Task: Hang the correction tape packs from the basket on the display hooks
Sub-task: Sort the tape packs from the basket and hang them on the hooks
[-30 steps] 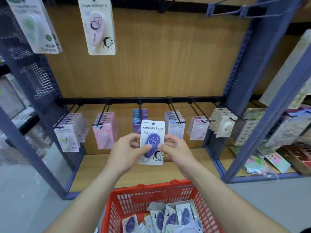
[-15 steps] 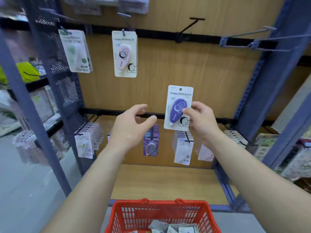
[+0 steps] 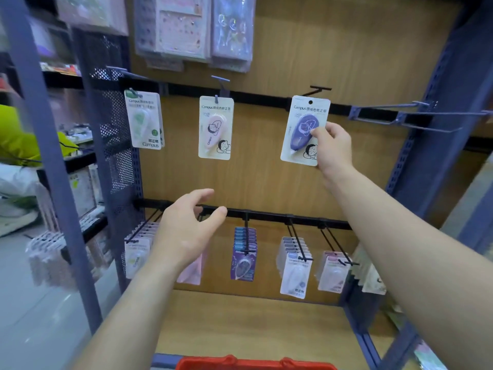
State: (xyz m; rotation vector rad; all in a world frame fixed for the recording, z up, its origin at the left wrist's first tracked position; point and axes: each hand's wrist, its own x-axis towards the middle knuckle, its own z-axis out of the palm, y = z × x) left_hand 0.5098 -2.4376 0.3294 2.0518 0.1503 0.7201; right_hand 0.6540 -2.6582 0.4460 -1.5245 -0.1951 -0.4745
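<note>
Right hand (image 3: 332,148) pinches the purple correction tape pack (image 3: 301,129) by its right edge, its hang hole just below the black hook (image 3: 318,90) above the grip; left hand (image 3: 186,231), fingers loosely spread and empty, hovers below-left, red basket (image 3: 253,363) well beneath.

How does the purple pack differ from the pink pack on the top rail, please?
The purple pack is pinched in the right hand, not yet hung; the pink pack hangs from a hook. The purple pack tilts; the pink pack hangs straight. Both are Campus cards with a cartoon.
</note>
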